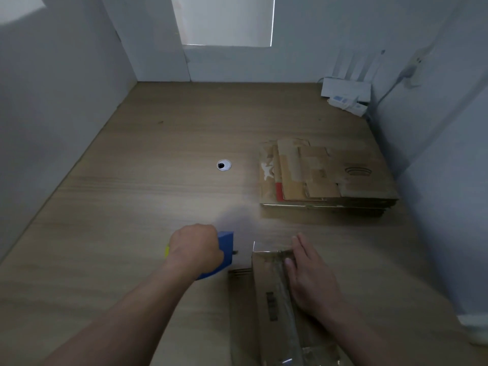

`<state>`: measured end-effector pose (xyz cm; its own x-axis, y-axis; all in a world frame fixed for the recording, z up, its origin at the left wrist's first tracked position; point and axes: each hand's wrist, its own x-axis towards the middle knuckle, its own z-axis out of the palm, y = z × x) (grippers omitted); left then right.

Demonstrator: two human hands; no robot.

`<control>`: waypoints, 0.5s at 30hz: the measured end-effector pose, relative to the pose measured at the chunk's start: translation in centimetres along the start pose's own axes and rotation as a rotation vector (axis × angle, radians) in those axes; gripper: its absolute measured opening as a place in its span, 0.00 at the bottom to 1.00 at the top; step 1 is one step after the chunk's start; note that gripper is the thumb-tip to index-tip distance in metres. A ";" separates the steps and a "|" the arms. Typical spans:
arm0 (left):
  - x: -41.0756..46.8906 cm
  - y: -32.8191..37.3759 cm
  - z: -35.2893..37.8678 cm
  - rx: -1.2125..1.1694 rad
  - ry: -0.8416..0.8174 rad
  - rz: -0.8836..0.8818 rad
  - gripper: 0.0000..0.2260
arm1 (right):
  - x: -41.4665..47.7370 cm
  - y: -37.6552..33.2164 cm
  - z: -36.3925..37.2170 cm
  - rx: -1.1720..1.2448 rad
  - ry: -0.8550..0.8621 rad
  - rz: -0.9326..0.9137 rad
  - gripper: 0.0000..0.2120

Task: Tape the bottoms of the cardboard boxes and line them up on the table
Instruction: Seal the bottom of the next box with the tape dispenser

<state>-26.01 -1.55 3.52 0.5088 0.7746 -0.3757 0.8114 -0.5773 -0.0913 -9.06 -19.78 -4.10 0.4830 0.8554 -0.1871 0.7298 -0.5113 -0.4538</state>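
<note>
A cardboard box (pixel 269 307) stands bottom-up at the near edge of the wooden table (pixel 132 207), with a strip of clear tape along its centre seam. My right hand (pixel 309 276) lies flat on the box's taped flaps, fingers straight. My left hand (pixel 195 249) grips a blue tape dispenser (pixel 225 249) just left of the box's far edge; a yellow part shows behind the fist. A stack of flattened cardboard boxes (pixel 327 175) lies at the right of the table.
A round cable hole (pixel 224 165) sits in the middle of the table. A white router and a power strip (pixel 346 95) occupy the back right corner, cables running up the wall. White walls close in on three sides.
</note>
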 end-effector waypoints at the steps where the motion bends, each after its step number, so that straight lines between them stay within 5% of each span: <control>1: 0.0 -0.6 0.2 -0.007 0.016 -0.008 0.10 | 0.0 0.0 0.0 -0.004 0.002 0.001 0.27; 15: -2.0 -6.7 6.3 -0.134 0.228 -0.007 0.13 | 0.1 -0.2 0.2 -0.038 -0.011 0.032 0.27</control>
<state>-34.28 -0.89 -0.97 0.5427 0.8252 -0.1566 0.8381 -0.5443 0.0360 -9.24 -19.58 -4.22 0.5015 0.8391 -0.2107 0.7317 -0.5413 -0.4143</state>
